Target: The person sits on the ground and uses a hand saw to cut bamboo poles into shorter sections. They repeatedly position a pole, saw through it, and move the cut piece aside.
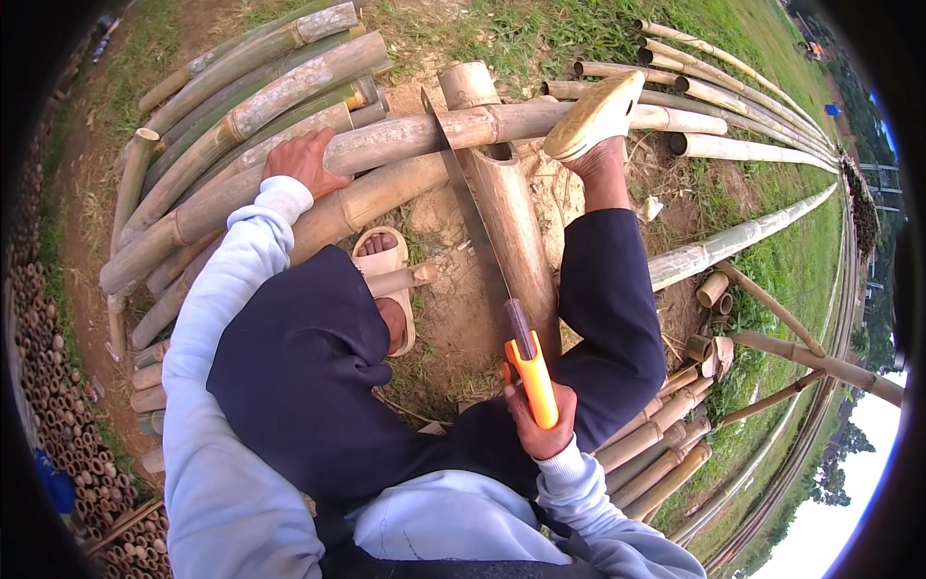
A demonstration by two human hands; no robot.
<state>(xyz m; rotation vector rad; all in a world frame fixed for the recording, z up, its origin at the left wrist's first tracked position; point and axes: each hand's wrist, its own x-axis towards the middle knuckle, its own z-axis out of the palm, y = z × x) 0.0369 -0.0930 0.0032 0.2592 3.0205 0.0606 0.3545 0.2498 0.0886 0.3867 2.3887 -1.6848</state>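
Observation:
My right hand (pixel 540 425) grips the orange handle of a hand saw (pixel 482 251). Its long blade runs away from me, with the tip resting across a horizontal bamboo pole (pixel 424 135). A thick bamboo piece (pixel 506 203) lies lengthwise beside the blade, between my legs. My left hand (pixel 301 162) presses flat on the bamboo pile at the left. My right foot in a pale sandal (pixel 595 116) is braced on the horizontal pole. My left foot in a sandal (pixel 391 280) stands on the dirt.
Long bamboo poles (pixel 251 96) are piled at the upper left and more lie at the upper right (pixel 733 106) on grass. Short cut sections (pixel 656 454) lie at my right. Several stacked cut tubes (pixel 58 405) line the left edge.

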